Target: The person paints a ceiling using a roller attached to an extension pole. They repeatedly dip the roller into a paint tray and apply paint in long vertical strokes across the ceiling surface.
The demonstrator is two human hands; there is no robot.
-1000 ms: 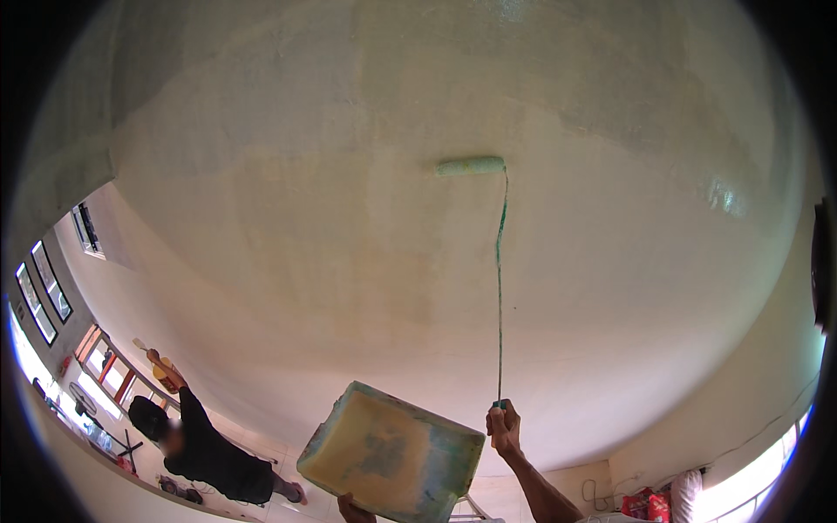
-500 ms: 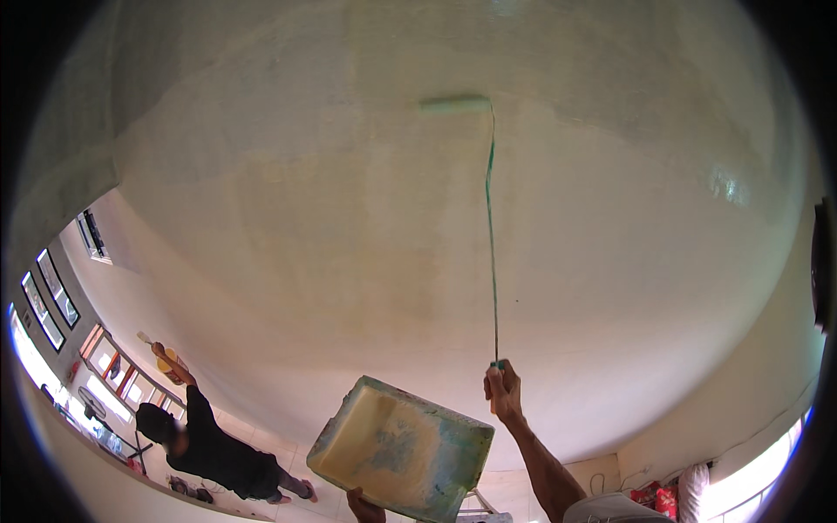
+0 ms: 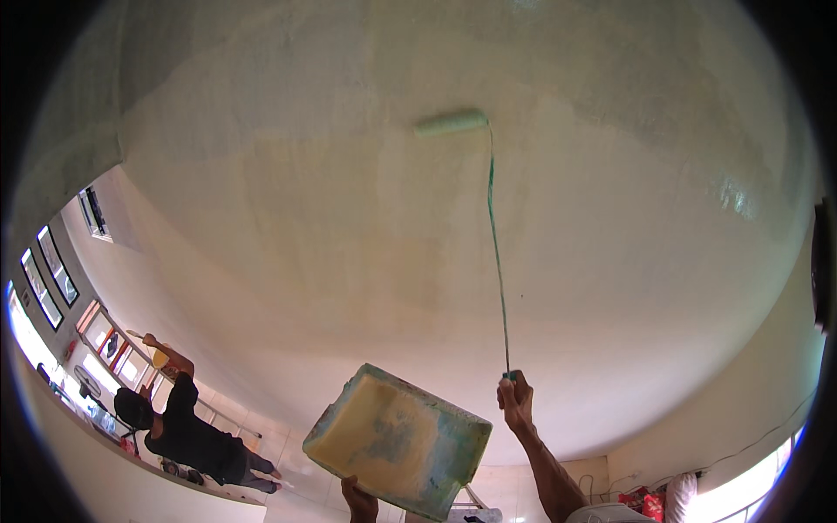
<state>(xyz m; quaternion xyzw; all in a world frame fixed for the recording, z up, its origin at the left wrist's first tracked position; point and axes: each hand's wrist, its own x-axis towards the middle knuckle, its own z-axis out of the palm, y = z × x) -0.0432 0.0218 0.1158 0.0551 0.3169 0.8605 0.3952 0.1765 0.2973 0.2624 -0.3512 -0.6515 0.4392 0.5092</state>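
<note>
A paint roller with a pale green sleeve (image 3: 451,123) touches or nearly touches the broad pale wall (image 3: 349,261), tilted slightly with its right end higher. From it a long, thin, green-stained wire frame (image 3: 498,235) runs down to my right hand (image 3: 516,403), which is closed around the handle. My left hand (image 3: 359,501) grips the lower edge of a paint tray (image 3: 475,453) at the bottom centre. Cream paint coats much of the tray's inside, with blue-green stains on its rim and right side. Most of my left fingers are hidden behind the tray.
At the left, a person in dark clothes (image 3: 196,440) stands with raised arms near a yellow tub (image 3: 160,359). A standing fan (image 3: 87,383) and framed panels (image 3: 42,288) are beyond. At the lower right lie red bundles (image 3: 649,504) beside a bright window (image 3: 750,488).
The roller has come down a little and tilted. My right hand has shifted slightly right and lower. The tray moved up a little; the other person shifted left, both arms now showing.
</note>
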